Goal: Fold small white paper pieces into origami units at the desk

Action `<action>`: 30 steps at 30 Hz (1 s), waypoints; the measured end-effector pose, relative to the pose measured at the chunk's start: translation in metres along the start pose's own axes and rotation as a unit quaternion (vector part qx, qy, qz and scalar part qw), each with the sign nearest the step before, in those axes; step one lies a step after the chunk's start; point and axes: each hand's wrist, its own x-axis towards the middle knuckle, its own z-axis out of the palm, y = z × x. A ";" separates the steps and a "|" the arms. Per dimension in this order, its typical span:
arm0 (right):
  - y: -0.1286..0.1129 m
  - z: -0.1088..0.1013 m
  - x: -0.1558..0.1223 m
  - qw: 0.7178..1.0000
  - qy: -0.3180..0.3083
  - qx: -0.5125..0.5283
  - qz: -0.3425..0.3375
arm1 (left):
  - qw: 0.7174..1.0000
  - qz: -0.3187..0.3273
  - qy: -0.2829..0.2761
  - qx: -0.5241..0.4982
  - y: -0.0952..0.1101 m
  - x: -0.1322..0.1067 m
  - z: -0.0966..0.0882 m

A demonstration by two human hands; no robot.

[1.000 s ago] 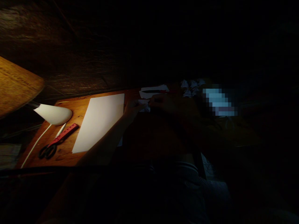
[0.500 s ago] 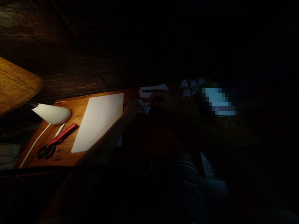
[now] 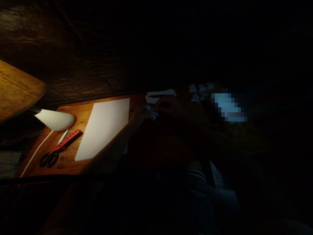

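A small folded paper piece (image 3: 152,114), white with several pointed edges, is pinched in the fingers of my left hand (image 3: 139,115). My right hand (image 3: 168,107) is closed at its upper right side, thumb and finger together close to the paper; deep shadow hides whether they grip it. Just behind my hands lie white paper slips (image 3: 160,92) with a dark, narrow tool across them. Farther right stand several similar folded paper pieces (image 3: 195,97) in a group.
A stack of white paper sheets (image 3: 105,124) lies left of my hands on the wooden table (image 3: 70,160). Beyond it are scissors with a red sheath (image 3: 65,142), a white pen and a white lamp (image 3: 55,120). A blurred-out bright screen (image 3: 228,106) glows at right.
My right hand has shifted slightly at the folded paper, its fingers a little more raised. My left hand keeps its hold in nearly the same place.
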 end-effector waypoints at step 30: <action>0.002 0.014 -0.001 0.994 0.054 -0.005 0.096 | 0.997 0.025 -0.005 0.076 -0.001 0.001 0.007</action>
